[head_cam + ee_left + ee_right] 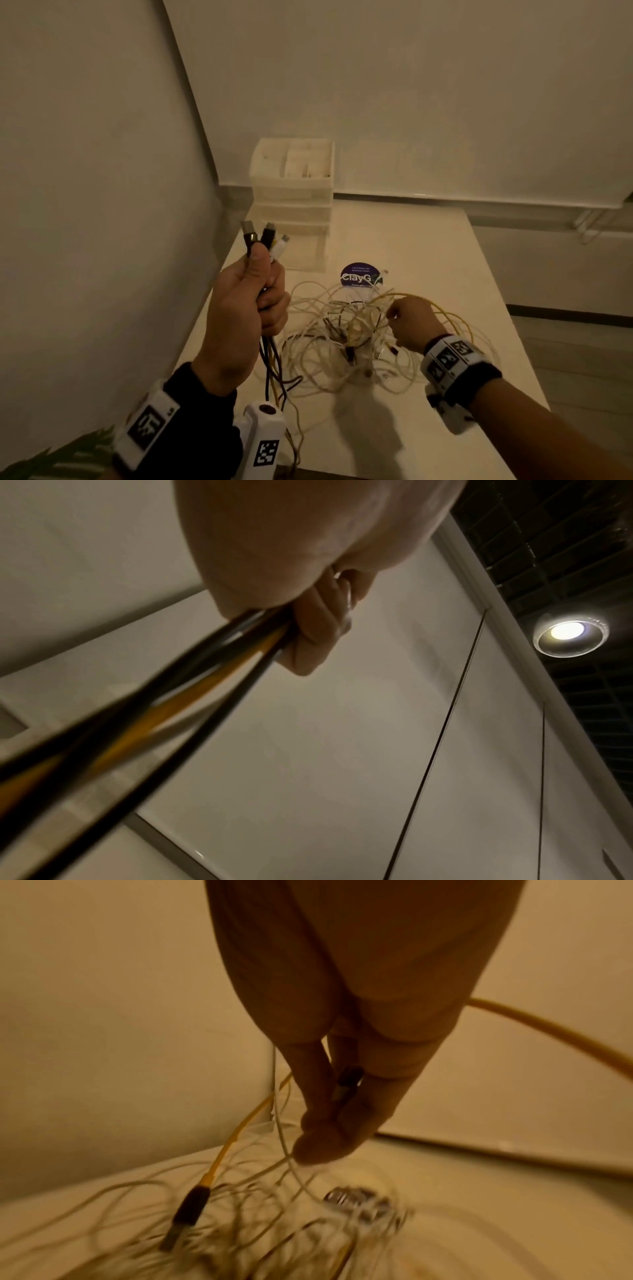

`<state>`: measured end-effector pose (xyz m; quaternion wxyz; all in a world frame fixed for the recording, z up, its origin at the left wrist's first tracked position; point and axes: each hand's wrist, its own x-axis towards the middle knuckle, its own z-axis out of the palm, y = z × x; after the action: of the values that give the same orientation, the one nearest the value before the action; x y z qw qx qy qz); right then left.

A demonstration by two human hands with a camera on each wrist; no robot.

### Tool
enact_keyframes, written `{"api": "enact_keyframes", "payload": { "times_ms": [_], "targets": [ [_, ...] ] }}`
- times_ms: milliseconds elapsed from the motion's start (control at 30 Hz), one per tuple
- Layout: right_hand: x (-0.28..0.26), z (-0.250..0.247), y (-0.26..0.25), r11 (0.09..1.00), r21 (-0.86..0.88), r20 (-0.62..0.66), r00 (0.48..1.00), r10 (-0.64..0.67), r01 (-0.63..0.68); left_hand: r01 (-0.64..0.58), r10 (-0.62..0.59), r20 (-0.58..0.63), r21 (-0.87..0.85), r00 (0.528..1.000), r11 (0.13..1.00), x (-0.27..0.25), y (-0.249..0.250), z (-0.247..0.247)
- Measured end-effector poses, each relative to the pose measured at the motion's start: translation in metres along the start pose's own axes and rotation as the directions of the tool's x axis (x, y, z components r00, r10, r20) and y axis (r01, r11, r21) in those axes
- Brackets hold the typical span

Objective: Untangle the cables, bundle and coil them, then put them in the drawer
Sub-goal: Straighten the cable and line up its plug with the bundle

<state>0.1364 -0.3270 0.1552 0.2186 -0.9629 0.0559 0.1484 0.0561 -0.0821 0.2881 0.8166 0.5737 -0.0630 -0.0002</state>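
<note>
My left hand is raised over the table's left side and grips a bunch of black, yellow and white cables, their plugs sticking up above the thumb. In the left wrist view its fingers curl round the black and yellow strands, which hang down. A loose tangle of cables lies on the white table. My right hand hovers over it, fingertips together, pinching a dark plug. A yellow cable arches over the back of that hand. The translucent drawer unit stands at the back, drawers shut.
A round purple sticker lies on the table behind the tangle. A wall runs close along the table's left edge. The table's right edge drops to the floor. A ceiling lamp shows in the left wrist view.
</note>
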Motion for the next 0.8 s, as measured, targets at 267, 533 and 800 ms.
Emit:
{"api": "enact_keyframes", "payload": {
  "times_ms": [267,533,800],
  "targets": [
    [-0.003,-0.124,-0.051,0.989,0.145,-0.096,0.995,-0.018,0.032,-0.011,0.012,0.012,-0.059,1.000,0.998,0.023,-0.002,0.013],
    [-0.049,-0.126,-0.043,0.486,0.847,-0.142,0.972,-0.186,0.217,-0.043,0.044,0.025,-0.040,0.999,0.998,0.027,-0.004,-0.001],
    [-0.094,-0.097,-0.107,0.358,0.801,-0.416,0.876,-0.243,0.480,-0.058,0.056,0.068,0.027,0.996,0.998,0.038,0.009,0.018]
  ]
}}
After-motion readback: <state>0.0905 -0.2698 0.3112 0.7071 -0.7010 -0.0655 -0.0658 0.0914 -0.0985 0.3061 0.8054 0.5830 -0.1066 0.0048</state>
